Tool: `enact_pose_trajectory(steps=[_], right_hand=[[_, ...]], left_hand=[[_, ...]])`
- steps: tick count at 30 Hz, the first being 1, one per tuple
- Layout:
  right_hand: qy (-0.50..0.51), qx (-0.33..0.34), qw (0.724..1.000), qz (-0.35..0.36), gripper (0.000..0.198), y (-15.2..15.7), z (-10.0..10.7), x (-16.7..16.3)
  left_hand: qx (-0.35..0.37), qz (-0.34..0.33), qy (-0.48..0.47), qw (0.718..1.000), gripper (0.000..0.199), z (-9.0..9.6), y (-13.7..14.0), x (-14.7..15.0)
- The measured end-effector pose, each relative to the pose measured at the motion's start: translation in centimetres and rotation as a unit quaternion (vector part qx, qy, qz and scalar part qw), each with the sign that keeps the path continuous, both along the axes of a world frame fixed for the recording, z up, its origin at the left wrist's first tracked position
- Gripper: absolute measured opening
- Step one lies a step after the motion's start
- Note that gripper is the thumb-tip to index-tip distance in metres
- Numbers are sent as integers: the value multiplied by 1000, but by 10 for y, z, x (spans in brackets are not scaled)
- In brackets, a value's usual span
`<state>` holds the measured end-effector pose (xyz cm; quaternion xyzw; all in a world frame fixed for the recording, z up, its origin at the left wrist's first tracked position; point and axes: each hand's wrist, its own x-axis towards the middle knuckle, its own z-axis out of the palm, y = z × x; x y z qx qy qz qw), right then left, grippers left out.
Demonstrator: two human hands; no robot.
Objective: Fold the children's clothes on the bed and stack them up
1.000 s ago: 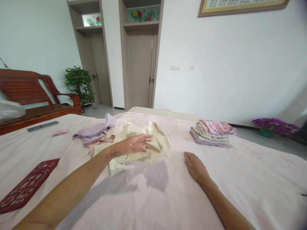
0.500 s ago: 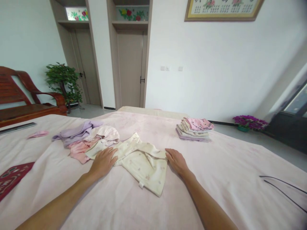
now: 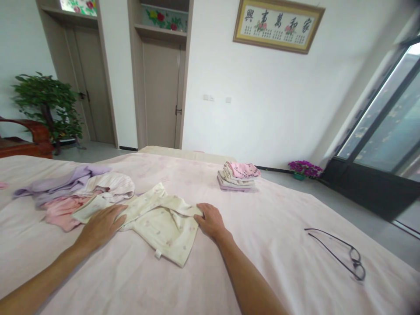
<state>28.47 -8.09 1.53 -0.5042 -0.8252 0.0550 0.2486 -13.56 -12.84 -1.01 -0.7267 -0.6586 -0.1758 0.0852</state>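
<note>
A cream baby garment [image 3: 162, 221] with a faint print lies spread on the pink bedsheet [image 3: 269, 262]. My left hand [image 3: 100, 225] rests flat on its left sleeve, fingers together. My right hand [image 3: 210, 220] presses on the garment's right edge, where its fingers seem to pinch the cloth. Just left of the garment sits a loose heap of small clothes [image 3: 68, 194]: lilac, striped cream and pink pieces.
A neat stack of folded clothes [image 3: 238, 176] stands farther back on the bed. A pair of glasses [image 3: 341, 253] lies on the sheet at the right. A potted plant [image 3: 46, 105], two doors and a glass door on the right surround the bed.
The cream garment went from lifted and crumpled in my left hand to lying spread on the sheet. Both hands now rest on it, and the view has swung right.
</note>
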Motion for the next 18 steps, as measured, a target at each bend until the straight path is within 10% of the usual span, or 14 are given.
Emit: enact_pose_trajectory(steps=[18], right_hand=[[-13,17,1000,-3,32,-4,0,0]], left_hand=[[-9,21,-45,999,54,-5,0,-4]])
